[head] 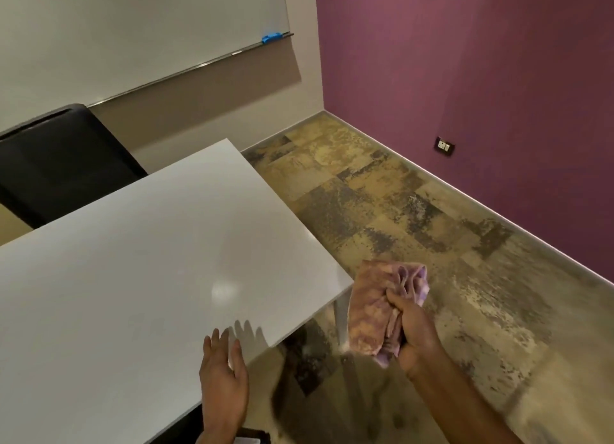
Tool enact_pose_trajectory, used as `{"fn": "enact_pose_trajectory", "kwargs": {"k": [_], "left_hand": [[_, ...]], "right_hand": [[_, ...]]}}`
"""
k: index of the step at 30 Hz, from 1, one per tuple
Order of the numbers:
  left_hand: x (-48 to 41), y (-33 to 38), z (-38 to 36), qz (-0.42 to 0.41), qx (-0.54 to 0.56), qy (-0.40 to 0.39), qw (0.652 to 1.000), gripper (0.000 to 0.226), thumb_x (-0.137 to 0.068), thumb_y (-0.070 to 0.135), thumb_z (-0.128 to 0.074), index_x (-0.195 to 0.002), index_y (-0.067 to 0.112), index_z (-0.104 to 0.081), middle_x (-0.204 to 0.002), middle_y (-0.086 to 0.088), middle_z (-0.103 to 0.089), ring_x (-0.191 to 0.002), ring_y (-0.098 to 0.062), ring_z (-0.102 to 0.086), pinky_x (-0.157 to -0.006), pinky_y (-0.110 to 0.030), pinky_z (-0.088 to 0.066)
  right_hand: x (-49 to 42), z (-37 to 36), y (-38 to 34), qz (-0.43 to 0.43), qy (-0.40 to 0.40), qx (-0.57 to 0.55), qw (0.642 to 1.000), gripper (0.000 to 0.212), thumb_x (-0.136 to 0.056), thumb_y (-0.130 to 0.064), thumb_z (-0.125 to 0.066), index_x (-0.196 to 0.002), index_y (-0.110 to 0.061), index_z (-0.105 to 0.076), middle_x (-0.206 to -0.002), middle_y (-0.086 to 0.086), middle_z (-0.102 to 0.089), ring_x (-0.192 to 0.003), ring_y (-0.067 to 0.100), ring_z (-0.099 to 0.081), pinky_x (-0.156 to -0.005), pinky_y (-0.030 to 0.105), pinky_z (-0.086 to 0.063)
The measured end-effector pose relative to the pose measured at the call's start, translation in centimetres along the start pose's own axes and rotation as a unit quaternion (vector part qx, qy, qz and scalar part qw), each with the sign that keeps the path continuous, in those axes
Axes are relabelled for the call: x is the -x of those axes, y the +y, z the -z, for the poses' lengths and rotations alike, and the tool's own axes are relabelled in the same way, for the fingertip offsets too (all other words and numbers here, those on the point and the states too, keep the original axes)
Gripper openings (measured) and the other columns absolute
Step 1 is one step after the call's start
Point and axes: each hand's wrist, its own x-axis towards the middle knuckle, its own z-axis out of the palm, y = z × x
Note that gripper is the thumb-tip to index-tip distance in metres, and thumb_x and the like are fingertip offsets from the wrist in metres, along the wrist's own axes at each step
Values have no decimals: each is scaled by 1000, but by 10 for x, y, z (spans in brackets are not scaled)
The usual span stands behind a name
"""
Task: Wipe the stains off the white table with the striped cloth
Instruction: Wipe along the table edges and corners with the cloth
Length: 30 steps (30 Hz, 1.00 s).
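Observation:
The white table [139, 260] fills the left and middle of the view, with its right corner near the centre. I see no clear stains on its top, only a light reflection. My right hand [412, 334] is off the table's right edge, over the floor, shut on a crumpled pink and purple cloth [375, 310] that hangs from the fist. My left hand [224, 377] hovers open, fingers spread, over the table's near edge, casting a shadow on the top.
A black chair [63, 164] stands behind the table at the left. A whiteboard [133, 34] with a blue eraser [270, 38] hangs on the back wall. Mottled floor tiles [398, 211] stretch right to a purple wall [481, 78] with a socket [445, 146].

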Motion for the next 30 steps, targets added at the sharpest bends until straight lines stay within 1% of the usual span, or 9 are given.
{"fn": "enact_pose_trajectory", "kwargs": {"k": [7, 11, 15, 19, 21, 23, 26, 28, 30], "left_hand": [[11, -12, -26, -12, 70, 84, 994, 49, -108, 29, -39, -151, 7, -48, -166, -9, -35, -159, -21, -15, -123, -59, -28], [1, -19, -47, -52, 128, 146, 980, 49, -109, 32, -37, -152, 10, -46, -168, -4, -32, -159, -11, -12, -121, -63, -29], [-7, -41, -68, -82, 160, 198, 964, 51, -110, 44, -33, -153, 20, -43, -168, 9, -30, -157, 2, -10, -118, -63, -33], [-33, -79, -86, -147, 166, 254, 942, 50, -109, 49, -33, -152, 26, -45, -166, 13, -34, -157, -2, -13, -120, -61, -29], [-49, -105, -98, -166, 157, 286, 931, 46, -110, 47, -34, -151, 31, -47, -165, 17, -34, -158, -5, -15, -119, -61, -29], [-66, -128, -110, -194, 148, 329, 912, 42, -110, 44, -36, -149, 37, -50, -163, 18, -37, -158, -9, -18, -118, -61, -31], [-87, -147, -122, -217, 165, 373, 887, 38, -110, 42, -39, -145, 39, -55, -161, 18, -43, -158, -12, -22, -120, -50, -34], [-91, -149, -127, -231, 188, 382, 875, 39, -111, 41, -38, -145, 37, -56, -161, 17, -42, -158, -11, -20, -118, -54, -33], [-89, -147, -128, -266, 218, 397, 851, 39, -111, 40, -38, -144, 35, -57, -161, 17, -43, -158, -10, -20, -119, -52, -34]], "right_hand": [[-2, 30, 51, 37, 17, 17, 999, 34, -92, -31, -75, -114, -6, -69, -103, 21, -79, -93, 44, -76, -92, 67, -57], [-24, 25, 80, 62, 20, 21, 998, 37, -93, -35, -74, -116, -6, -68, -107, 19, -78, -101, 41, -73, -99, 63, -55], [-52, 21, 106, 85, -9, 21, 996, 31, -95, -32, -68, -114, -8, -70, -88, 12, -77, -79, 30, -73, -75, 47, -63], [-78, 21, 114, 132, 21, -33, 990, 36, -94, -40, -72, -104, -6, -67, -58, 15, -66, -42, 27, -61, -47, 36, -52], [-94, 24, 119, 173, 37, -69, 982, 27, -93, -37, -74, -98, -13, -63, -58, 10, -68, -32, 18, -59, -35, 23, -46], [-110, 29, 129, 230, 41, -81, 969, 17, -92, -32, -75, -98, -19, -65, -79, 3, -73, -51, 8, -69, -41, 17, -48], [-128, 25, 146, 296, -3, -105, 949, 10, -89, -31, -78, -98, -28, -74, -90, -6, -80, -92, 14, -75, -78, 30, -56], [-138, 21, 156, 333, -30, -112, 936, 12, -90, -30, -78, -102, -31, -75, -99, -10, -81, -100, 13, -76, -91, 35, -55], [-145, 17, 161, 386, -45, -107, 915, 13, -92, -30, -76, -104, -34, -74, -102, -16, -80, -100, 7, -75, -90, 32, -55]]}}
